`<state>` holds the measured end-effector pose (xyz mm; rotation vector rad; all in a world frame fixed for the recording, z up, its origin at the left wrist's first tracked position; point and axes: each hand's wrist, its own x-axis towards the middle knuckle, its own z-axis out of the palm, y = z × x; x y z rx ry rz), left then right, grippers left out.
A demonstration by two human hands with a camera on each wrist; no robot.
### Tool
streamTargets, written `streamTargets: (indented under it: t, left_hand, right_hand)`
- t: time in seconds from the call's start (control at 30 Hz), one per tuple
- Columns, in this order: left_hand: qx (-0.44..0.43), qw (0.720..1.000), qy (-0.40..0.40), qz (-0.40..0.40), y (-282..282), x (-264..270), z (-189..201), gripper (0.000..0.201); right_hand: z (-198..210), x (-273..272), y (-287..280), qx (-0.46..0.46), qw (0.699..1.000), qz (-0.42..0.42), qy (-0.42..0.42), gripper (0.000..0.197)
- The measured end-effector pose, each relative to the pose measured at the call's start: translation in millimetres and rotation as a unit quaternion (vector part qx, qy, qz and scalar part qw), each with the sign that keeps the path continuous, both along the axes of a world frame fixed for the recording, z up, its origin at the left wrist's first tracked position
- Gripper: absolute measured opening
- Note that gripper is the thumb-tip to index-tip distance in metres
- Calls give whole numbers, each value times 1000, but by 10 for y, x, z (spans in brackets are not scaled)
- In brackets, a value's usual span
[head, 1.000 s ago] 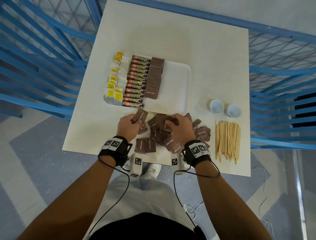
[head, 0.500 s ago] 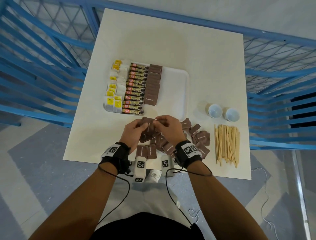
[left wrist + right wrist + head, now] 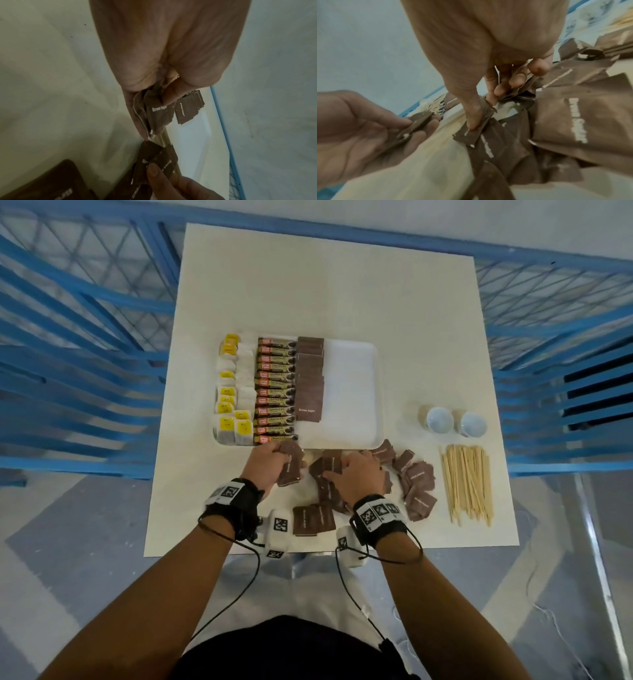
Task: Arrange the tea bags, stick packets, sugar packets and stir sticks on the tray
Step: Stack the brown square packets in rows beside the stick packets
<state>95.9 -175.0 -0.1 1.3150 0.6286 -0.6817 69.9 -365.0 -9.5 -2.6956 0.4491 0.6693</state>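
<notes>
- The left hand [image 3: 270,465] grips a small stack of brown sugar packets [image 3: 158,113], thumb curled over the top so they stay squared up; it looks like a holding stack, built so several can go to the tray at once.
- The right hand [image 3: 358,474] has its grip narrow, thumb and fingers pinching one packet [image 3: 481,121] out of the loose pile [image 3: 416,484] on the table [image 3: 342,285], probably to feed it across to the left.
- The tray [image 3: 352,392] already carries ordered columns: tea bags [image 3: 233,392] along its left edge, stick packets [image 3: 275,392] beside them, then an overlapped row of sugar packets [image 3: 310,385]. Its right part is bare, seemingly kept for what remains.
- The stir sticks [image 3: 467,482] lie in a bundle on the table, well apart from the tray, not yet dealt with.
- Two small cups [image 3: 452,421] stand just beyond the sticks.
</notes>
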Motion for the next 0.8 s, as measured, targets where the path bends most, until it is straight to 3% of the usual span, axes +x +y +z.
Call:
streamTargets:
  t: [0.1,0.27,0.43,0.53,0.67,0.8]
  left_hand:
    - [-2,999,-20,-38,33,97,51,55]
    - [-36,995,-47,-86,65,208,144,66]
    - [-27,994,-49,-99,60,306,317,47]
    - [-20,995,-10,-101,-19,348,418,29]
    - [39,994,3,-101,-89,405,388,34]
    - [57,993,18,-105,-151,400,468,37]
  right_hand:
    - [62,26,1,28,999,-30,5,27]
    - [228,80,-59,85,992,-95,10,27]
    - [388,126,-185,105,989,-92,-42,11]
    - [469,172,-223,116,988,-80,-60,17]
    - [533,276,-258,153,983,-60,-85,16]
    - [617,462,-247,196,977,21,-77,17]
